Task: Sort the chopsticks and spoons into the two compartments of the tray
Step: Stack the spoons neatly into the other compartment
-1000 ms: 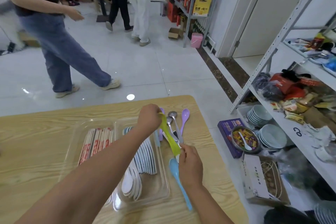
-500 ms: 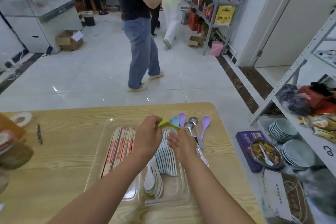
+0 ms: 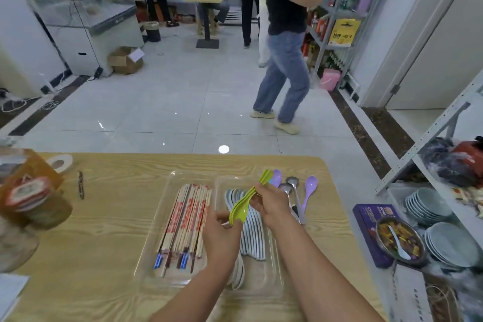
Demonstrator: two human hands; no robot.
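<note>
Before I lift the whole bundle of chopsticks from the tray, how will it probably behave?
The chopsticks lie loose, with no band visible, so they would likely slide apart. They look thin and wooden, so probably stiff and light.

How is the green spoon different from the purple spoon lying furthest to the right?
The green spoon is yellow-green; the purple spoon is pale purple. The green spoon is held up by the left hand and right hand, while the purple spoon lies on the table. The green spoon is over the tray; the purple spoon is outside it, right of the metal spoons. Both look like plastic.
</note>
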